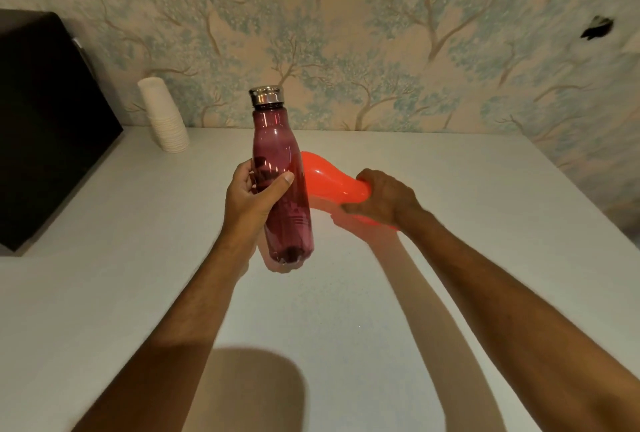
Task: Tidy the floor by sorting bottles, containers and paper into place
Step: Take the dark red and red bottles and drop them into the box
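Note:
My left hand (254,192) grips a tall dark-red see-through bottle (280,140) with a silver cap around its middle. The bottle is nearly upright, its base just above the white table (138,275). My right hand (384,197) is closed around the narrow part of a bright orange bottle (327,178), which lies tilted low over the table behind the red bottle. Part of the orange bottle is hidden by my right hand and by the red bottle.
A stack of white paper cups (162,116) stands at the back left of the table by the tree-patterned wall. A large black box (45,119) sits at the table's left edge. The table's right edge runs diagonally past my right arm.

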